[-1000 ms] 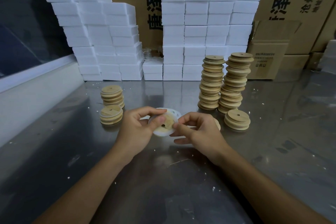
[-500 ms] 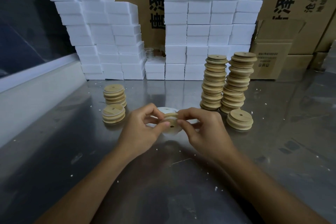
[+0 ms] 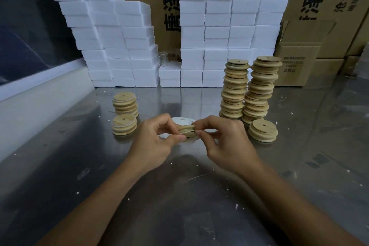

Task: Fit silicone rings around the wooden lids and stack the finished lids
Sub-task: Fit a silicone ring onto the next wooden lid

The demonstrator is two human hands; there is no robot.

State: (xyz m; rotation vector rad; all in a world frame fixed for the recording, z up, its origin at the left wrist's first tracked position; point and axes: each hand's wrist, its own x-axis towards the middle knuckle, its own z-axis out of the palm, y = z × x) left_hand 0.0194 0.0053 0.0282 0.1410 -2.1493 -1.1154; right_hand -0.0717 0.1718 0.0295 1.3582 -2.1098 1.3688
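You hold one round wooden lid (image 3: 186, 128) on edge. A thin silicone ring (image 3: 187, 131) sits along its rim.

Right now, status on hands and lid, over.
Left hand and right hand both pinching the wooden lid. Silicone ring partly seated on its edge. Nothing in the way.

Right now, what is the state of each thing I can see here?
Left hand: grips the round wooden lid.
Right hand: pinches the thin silicone ring.
Round wooden lid: held on edge, ring partly on.
Two tall lid stacks: upright, slightly uneven.
Two short lid stacks, left: upright.
White foam blocks: stacked.
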